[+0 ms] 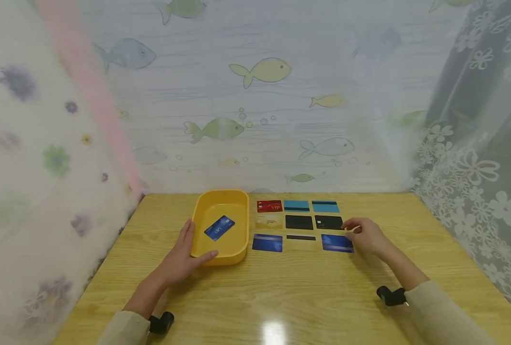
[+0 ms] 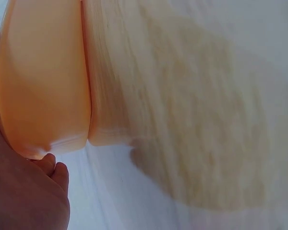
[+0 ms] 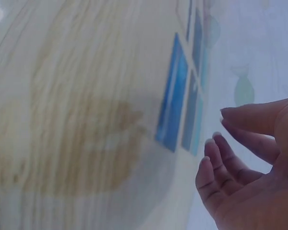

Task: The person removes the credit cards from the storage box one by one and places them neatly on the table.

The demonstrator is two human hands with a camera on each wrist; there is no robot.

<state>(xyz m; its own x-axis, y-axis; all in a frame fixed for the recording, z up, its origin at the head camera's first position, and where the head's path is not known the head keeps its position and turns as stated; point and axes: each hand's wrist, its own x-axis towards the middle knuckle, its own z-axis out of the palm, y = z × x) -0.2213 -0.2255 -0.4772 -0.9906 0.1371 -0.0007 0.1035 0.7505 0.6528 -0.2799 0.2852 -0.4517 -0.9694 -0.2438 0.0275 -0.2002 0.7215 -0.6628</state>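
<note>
A yellow plastic tray (image 1: 242, 254) stands at the left of the card rows, with a blue VIP card (image 1: 219, 227) lying aslant inside. My left hand (image 1: 180, 256) holds the tray's near-left corner, fingers along the side wall, thumb over the near rim. In the left wrist view that hand (image 2: 29, 191) is against the tray's orange-looking wall (image 2: 43, 81). At the right end of the middle row lies a black card (image 1: 329, 223). My right hand (image 1: 369, 237) is at its right edge, just above a blue card (image 1: 337, 243); its thumb and forefinger tips are close together, with no card showing between them.
Other cards lie in three rows: a red VIP card (image 1: 270, 206), light blue cards (image 1: 296, 206), a gold card (image 1: 269, 222), another black card (image 1: 299, 222), a striped pale card (image 1: 300, 242) and a blue card (image 1: 267, 243). A fish-patterned curtain (image 1: 264, 120) hangs behind the wooden table (image 1: 238, 302).
</note>
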